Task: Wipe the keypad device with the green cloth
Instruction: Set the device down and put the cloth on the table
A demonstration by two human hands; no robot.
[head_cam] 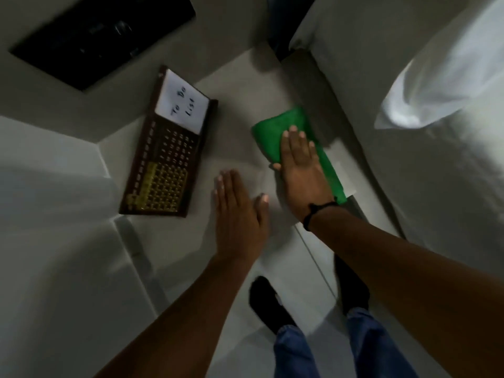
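The keypad device (166,159) is a dark brown slab with gold keys and a white note reading "To Do List" at its far end. It lies on the pale table top (237,110), left of both hands. A folded green cloth (275,126) lies at the table's right side. My right hand (300,162) rests flat on the cloth, fingers straight and together, covering its middle. Held flat with fingers extended, my left hand (237,211) is over the bare table between the device and the cloth, touching neither.
A black flat panel (103,36) lies at the back left. A bed with white sheets (436,132) and a pillow (441,77) runs along the right. White furniture (54,214) stands to the left. My feet in black socks (270,304) stand on the floor below.
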